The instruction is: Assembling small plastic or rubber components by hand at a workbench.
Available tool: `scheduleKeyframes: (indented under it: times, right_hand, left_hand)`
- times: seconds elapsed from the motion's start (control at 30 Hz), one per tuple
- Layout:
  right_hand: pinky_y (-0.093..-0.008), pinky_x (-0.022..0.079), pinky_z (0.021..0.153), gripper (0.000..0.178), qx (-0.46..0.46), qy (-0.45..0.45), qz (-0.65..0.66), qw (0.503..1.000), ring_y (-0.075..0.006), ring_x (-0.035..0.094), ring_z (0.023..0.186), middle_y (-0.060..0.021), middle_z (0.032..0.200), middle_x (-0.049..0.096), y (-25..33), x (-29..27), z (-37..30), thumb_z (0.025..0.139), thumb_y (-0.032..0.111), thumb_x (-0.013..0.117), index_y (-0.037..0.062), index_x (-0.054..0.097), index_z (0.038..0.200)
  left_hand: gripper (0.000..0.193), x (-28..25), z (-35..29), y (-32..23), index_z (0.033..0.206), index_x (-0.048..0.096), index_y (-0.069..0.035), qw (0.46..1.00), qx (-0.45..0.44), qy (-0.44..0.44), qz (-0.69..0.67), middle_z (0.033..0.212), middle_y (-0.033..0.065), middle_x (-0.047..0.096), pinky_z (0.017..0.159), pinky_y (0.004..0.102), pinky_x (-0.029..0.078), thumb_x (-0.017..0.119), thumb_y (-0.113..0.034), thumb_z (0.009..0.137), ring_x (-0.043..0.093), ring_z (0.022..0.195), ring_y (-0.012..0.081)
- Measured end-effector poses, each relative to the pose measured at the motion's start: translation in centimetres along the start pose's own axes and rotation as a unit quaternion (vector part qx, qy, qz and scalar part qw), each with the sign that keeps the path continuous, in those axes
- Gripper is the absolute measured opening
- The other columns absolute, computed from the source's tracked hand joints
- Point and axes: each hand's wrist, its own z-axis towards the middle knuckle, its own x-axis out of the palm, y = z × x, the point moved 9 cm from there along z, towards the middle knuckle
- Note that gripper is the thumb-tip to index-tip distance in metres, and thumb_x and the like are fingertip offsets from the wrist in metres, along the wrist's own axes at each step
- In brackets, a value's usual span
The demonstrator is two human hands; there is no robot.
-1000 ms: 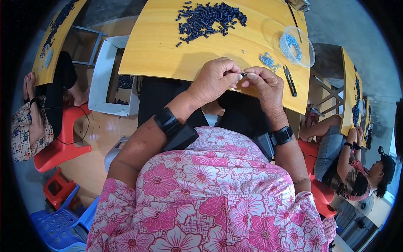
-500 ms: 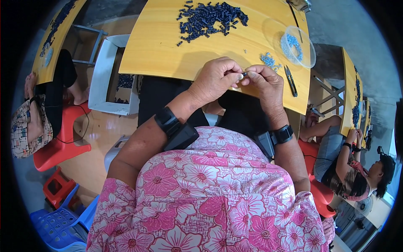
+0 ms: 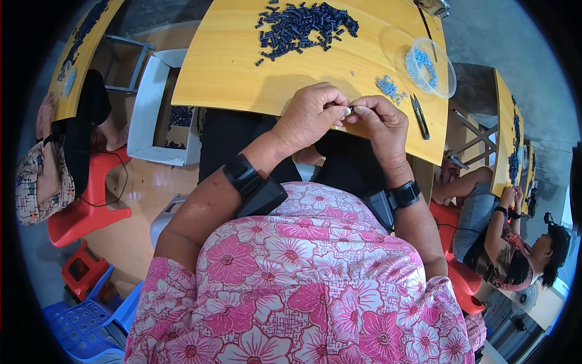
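Over the near edge of the yellow table [image 3: 230,79], my two hands meet at the fingertips. My left hand [image 3: 316,115] pinches a small black part [image 3: 351,110] between thumb and forefinger. From the other side my right hand [image 3: 382,118] closes its thumb and forefinger at the same part. Most of the part is hidden by the fingers. A heap of short black cylindrical parts [image 3: 297,30] lies farther back. Just beyond my right hand is a small pile of light blue pieces [image 3: 390,89], and thread snips [image 3: 419,116] lie to its right.
A clear plastic tub [image 3: 445,79] with light blue pieces stands at the table's right. Left of the table, a white box [image 3: 141,130] on the floor holds black parts. People sit at tables on both sides, near red stools [image 3: 91,206] and a blue chair [image 3: 79,327].
My right hand has shifted slightly left, its fingertips closer to my left ones, covering more of the black part. My left hand stays in place.
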Motion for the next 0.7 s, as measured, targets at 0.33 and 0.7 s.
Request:
scheduleKeyframes:
  times: [0.33, 0.7]
  right_hand:
    - [-0.0298, 0.054, 0.075, 0.023, -0.177, -0.05, -0.242, 0.953, -0.0223, 0.068, 0.079, -0.0103, 0.091, 0.07, 3.3, 0.7, -1.3, 0.081, -0.005, 0.061, 0.0035, 0.071, 0.101]
    - [-0.0268, 0.055, 0.07, 0.027, 0.018, -0.054, -0.026, 0.998, -0.0142, 0.067, 0.076, -0.0066, 0.093, 0.071, 0.1, 0.3, -1.0, 0.084, -0.004, 0.064, 0.0006, 0.069, 0.109]
  left_hand:
    - [0.004, -0.1, 0.2, 0.2, 0.091, 0.063, 0.003, 1.0, 0.002, -0.01, -0.011, 0.081, 0.0052, 0.064, 0.066, 0.0232, 0.053, 0.06, 0.0, 0.09, 0.063, 0.07, 0.0093]
    - [0.008, -0.3, -0.2, 0.5, 0.096, 0.063, 0.005, 1.0, -0.01, -0.011, -0.025, 0.086, 0.0059, 0.065, 0.069, 0.0235, 0.054, 0.06, -0.001, 0.092, 0.064, 0.073, 0.0093]
